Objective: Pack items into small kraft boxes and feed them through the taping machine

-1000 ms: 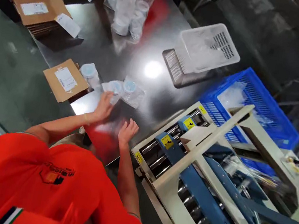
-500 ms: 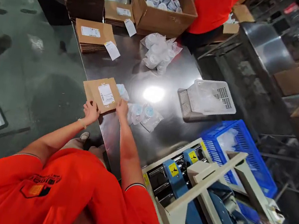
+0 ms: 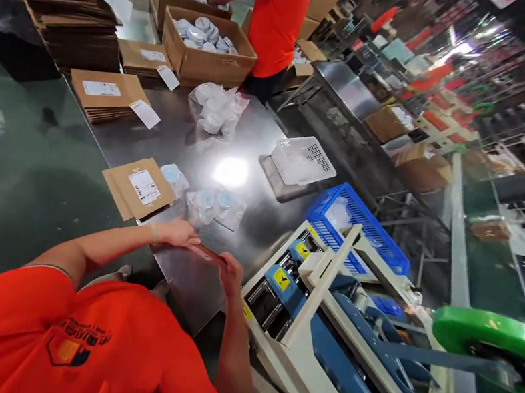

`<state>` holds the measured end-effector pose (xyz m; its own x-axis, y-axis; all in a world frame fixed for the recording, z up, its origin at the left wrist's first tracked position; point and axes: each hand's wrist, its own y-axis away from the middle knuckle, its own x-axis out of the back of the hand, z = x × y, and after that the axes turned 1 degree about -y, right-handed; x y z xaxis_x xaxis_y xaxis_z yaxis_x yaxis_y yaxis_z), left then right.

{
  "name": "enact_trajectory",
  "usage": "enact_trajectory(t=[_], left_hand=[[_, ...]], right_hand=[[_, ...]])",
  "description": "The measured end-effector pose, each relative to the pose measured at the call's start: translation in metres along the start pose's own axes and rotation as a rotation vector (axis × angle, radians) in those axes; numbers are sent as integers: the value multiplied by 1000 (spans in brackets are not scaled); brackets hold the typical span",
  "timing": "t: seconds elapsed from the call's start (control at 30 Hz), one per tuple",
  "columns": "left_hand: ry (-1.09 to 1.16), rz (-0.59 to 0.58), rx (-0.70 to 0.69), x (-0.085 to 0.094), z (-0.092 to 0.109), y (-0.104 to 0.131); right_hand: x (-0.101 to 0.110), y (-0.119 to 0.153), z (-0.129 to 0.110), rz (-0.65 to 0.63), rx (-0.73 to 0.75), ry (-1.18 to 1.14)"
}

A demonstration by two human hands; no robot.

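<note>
A thin brown piece [image 3: 206, 254], apparently flat cardboard, is showing me little more than its narrow edge. The left hand [image 3: 179, 234] is pinching one end and the right hand [image 3: 231, 276] is gripping the other, both with fingers closed, so the piece is spanning the gap above the near part of the steel table [image 3: 190, 289]. I can't tell whether it is touching the metal.

Just beyond the left hand, matte flattened cartons [image 3: 112, 198] are lying stacked, the top one wearing a white printed label [image 3: 144, 187]. Crinkled clear bags [image 3: 223, 203] with round, pale blue-topped contents are resting nearby, and lumpier plastic bundles [image 3: 220, 108] are gleaming farther back. A white perforated basket [image 3: 301, 163] is sitting tilted near the far edge.

The cartons are jutting past the table's left edge, over the green floor. On the right, a cream-and-blue roller machine [image 3: 331, 351] is standing close by the right hand, limiting sideways room there, while a blue slatted crate [image 3: 378, 234] is standing behind it. Smooth steel is stretching between bags and basket, leaving wider room forward. A co-worker in orange [image 3: 278, 16] is standing beyond the far end.
</note>
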<state>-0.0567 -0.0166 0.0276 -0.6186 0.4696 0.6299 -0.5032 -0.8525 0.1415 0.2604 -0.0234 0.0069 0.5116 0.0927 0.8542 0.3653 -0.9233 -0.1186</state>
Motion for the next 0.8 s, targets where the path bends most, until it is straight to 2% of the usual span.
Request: enact_trajectory(t=[0.03,0.1,0.2,0.27,0.37,0.47,0.57,0.63,0.73,0.77,0.8], left_hand=[[28,-96,39,-2,3,-5],[50,-155,86,-5,4,-12],[41,-136,139,-2,1,-22],[22,-112,179,0,2,-32],[6,-102,180,-7,6,-57],[-50,-135,9,-22,8,-84],[-84,-161,-236,-25,4,-96],[-93,-42,-269,-18,0,-92],[-153,343,-85,-7,-12,-66],[-160,402,-14,-5,-17,-53],[-149,390,30,-5,-24,-39]], right_hand=[[-4,3,6,-12,27,-10],[-10,3,16,-26,93,-3],[-14,4,20,-9,154,100],[-19,15,13,-9,169,197],[-35,36,-10,-157,214,249],[-54,36,-36,-328,204,122],[-64,10,-50,-404,133,-172],[-63,-9,-55,-423,56,-382],[-55,-25,-64,-364,-94,-538],[-52,-26,-66,-339,-132,-551],[-49,-26,-69,-324,-157,-553]])
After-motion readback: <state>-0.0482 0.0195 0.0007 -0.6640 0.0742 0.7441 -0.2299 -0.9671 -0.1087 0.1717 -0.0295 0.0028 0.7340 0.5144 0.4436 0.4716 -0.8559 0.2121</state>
